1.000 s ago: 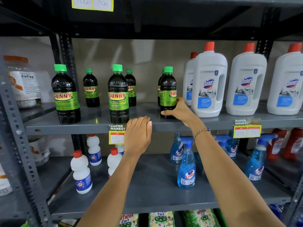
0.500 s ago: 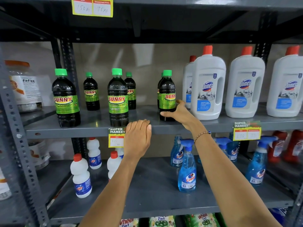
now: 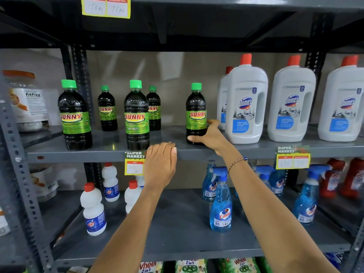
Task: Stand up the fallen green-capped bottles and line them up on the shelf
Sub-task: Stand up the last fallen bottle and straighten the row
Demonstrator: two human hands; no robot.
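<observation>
Right hand [image 3: 211,137] wraps the base of the rightmost green-capped bottle [image 3: 196,115]: thumb across the front near the foot, fingers curled round its right side. A low grip probably suits sliding the bottle along the shelf [image 3: 246,149] without tipping it. The bottle stands upright near the front edge, just beside the white Domex jug [image 3: 246,103] but apart from it.

Left hand [image 3: 160,164] holds nothing. It lies palm down, fingers together and hooked over the shelf lip, next to the yellow price tag [image 3: 135,163]. Likely a brace while the other arm reaches.

Four more green-capped bottles stand upright to the left: two in front [image 3: 74,117] [image 3: 136,115], two smaller-looking ones behind [image 3: 107,109] [image 3: 154,109]. None lies fallen on this shelf in view. The front spacing is uneven, with a wide gap between the middle front bottle and the held one. By my judgement the standing-up is done and only lining-up is left.

Against the frames from a moment ago: the held bottle's label now faces forward, where before it was turned partly away, so the hand has been rotating it. A second green cap then showed close behind it; now only one shows there. Left hand unchanged on the lip. The view has shifted slightly.
</observation>
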